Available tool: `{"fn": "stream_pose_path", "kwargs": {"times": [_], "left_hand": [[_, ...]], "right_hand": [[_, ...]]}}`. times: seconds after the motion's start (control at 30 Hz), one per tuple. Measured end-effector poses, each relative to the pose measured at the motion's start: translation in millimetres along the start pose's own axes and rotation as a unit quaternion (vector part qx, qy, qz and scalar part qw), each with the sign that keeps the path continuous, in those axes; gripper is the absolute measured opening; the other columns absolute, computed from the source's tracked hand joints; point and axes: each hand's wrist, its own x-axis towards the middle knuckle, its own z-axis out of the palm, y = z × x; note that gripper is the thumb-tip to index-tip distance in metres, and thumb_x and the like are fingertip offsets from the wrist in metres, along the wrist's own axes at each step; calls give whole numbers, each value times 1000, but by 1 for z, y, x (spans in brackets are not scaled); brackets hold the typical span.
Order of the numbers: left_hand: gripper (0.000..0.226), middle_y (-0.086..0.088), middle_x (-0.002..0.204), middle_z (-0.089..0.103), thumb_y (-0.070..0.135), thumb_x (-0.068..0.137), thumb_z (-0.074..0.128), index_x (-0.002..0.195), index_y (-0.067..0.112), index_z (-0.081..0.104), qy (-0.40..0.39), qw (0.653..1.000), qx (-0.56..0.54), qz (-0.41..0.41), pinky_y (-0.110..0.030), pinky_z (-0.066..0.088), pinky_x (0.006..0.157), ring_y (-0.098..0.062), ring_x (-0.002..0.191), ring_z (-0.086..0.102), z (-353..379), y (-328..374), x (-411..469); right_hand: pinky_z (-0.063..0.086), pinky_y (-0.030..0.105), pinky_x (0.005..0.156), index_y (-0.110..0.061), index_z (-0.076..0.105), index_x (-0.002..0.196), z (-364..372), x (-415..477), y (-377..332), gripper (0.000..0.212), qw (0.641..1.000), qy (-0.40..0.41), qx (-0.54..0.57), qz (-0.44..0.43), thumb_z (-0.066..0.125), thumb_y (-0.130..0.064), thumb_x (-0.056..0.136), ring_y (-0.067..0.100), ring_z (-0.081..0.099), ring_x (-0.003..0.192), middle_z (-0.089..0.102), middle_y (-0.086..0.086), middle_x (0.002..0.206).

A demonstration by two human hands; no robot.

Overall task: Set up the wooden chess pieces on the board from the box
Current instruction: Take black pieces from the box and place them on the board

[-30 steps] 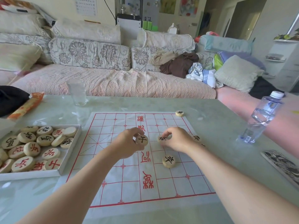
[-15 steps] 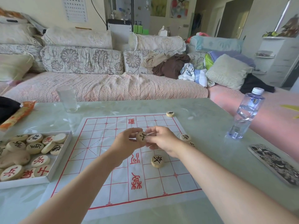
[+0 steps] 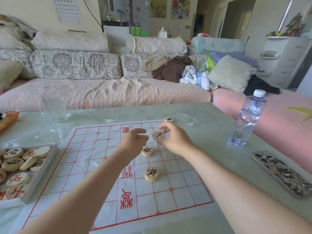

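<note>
A paper chess board point(image 3: 94, 159) with red lines lies on the table. My right hand point(image 3: 177, 141) pinches a round wooden piece point(image 3: 158, 135) with a black character, held blurred above the board's far right part. My left hand point(image 3: 135, 141) hovers just left of it with loosely curled fingers that hold nothing. Three pieces lie flat on the board: one point(image 3: 147, 151) right below my hands, one point(image 3: 151, 173) nearer to me, and one point(image 3: 169, 119) at the far right corner. A white box point(image 3: 42, 173) at the left holds several red and black pieces.
An empty glass point(image 3: 55, 107) stands at the far left of the table and a water bottle point(image 3: 246, 119) at the right. A patterned flat case point(image 3: 283, 173) lies near the right edge. An orange snack packet point(image 3: 6, 119) sits far left. A sofa runs behind the table.
The piece with the black character passed from my left hand to my right hand, which now carries it up and to the right. My left hand has let go. The view shifted slightly.
</note>
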Motion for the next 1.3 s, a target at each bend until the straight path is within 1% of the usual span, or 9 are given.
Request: {"fn": "stream_pose_path", "kwargs": {"times": [0.1, 0.2, 0.33, 0.5, 0.7, 0.8, 1.0, 1.17, 1.3], "left_hand": [[23, 6, 113, 60, 26, 91, 59, 113, 32, 63, -7, 963, 257, 85, -30, 50, 78, -17, 105, 57, 7, -5, 11], [24, 4, 122, 55, 30, 89, 62, 113, 30, 66, -43, 926, 357, 115, -33, 45, 89, -17, 116, 46, 13, -10, 15], [13, 5, 111, 58, 32, 87, 64, 99, 30, 68, -35, 936, 338, 95, -25, 50, 70, -13, 88, 57, 15, -21, 17], [11, 6, 105, 56, 33, 85, 66, 96, 29, 67, -19, 947, 307, 94, -17, 42, 54, -9, 79, 56, 18, -27, 18], [18, 7, 110, 53, 39, 87, 62, 103, 30, 67, -25, 940, 319, 119, -25, 47, 74, -13, 96, 53, 14, -30, 17], [24, 8, 114, 53, 41, 89, 61, 111, 31, 64, -12, 941, 313, 128, -28, 47, 82, -13, 103, 53, 5, -29, 14], [25, 6, 107, 55, 33, 90, 60, 114, 27, 63, 30, 936, 323, 134, -26, 46, 76, -13, 91, 54, -38, -25, -4], [21, 7, 104, 56, 31, 89, 61, 110, 29, 64, 73, 941, 316, 98, -25, 43, 68, -13, 82, 56, -97, -38, -33], [24, 4, 106, 59, 30, 89, 59, 113, 28, 63, 84, 933, 342, 74, -27, 45, 75, -14, 89, 57, -153, -56, -56]], "right_hand": [[41, 27, 69, -32, 57, 90, -16, 13, 32, 17, 986, 94, -101, 88, 68, -37, 79, 16, 62, 90, 62, -17, 95], [46, 29, 71, -32, 58, 82, -20, 20, 58, 11, 976, 104, -131, 135, 65, -39, 79, 20, 64, 92, 66, -14, 92], [47, 29, 75, -33, 59, 80, -12, 26, 72, 16, 975, 103, -132, 147, 70, -45, 79, 20, 63, 93, 67, -13, 93], [48, 29, 77, -32, 62, 78, -4, 33, 75, 19, 971, 95, -134, 174, 67, -50, 79, 19, 62, 96, 68, -12, 90], [43, 34, 87, -33, 69, 87, -5, 29, 60, 15, 966, 85, -208, 131, 56, -39, 88, 26, 53, 103, 60, -2, 109], [44, 34, 87, -33, 69, 88, -7, 25, 42, 16, 974, 87, -187, 95, 54, -27, 86, 25, 53, 105, 58, -2, 109], [43, 27, 73, -34, 66, 85, 16, 8, -21, 12, 992, 1, -124, -6, 56, -27, 86, 13, 56, 92, 61, -12, 99], [50, 29, 76, -29, 69, 91, 54, -8, -84, 10, 994, -59, -73, -60, 60, -28, 87, 12, 61, 88, 65, -13, 91], [48, 27, 75, -29, 70, 92, 95, -25, -131, 10, 989, -108, -36, -97, 61, -25, 87, 8, 60, 82, 68, -12, 91]]}}
